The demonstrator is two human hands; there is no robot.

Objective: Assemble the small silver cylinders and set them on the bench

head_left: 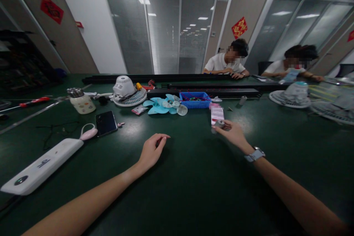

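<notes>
My right hand (235,134) pinches a small grey metal cylinder (219,123) between thumb and fingers, just above the table. Right behind it lies a pink and white card or packet (217,114), partly covered by the cylinder. A similar grey cylinder (243,100) stands farther back to the right. My left hand (152,150) rests on the green table (182,180) with the index finger stretched out and nothing held. Blue fan blades (159,106) lie beyond it, beside a few clear round plastic pieces (181,110).
A blue bin (195,100) holds small parts and wires. White fan housings (129,94) sit left and right. At the left are a phone (106,123), a long white device (44,166) and a cup of bits (81,101). Black rails (210,92) cross the back; two people sit beyond.
</notes>
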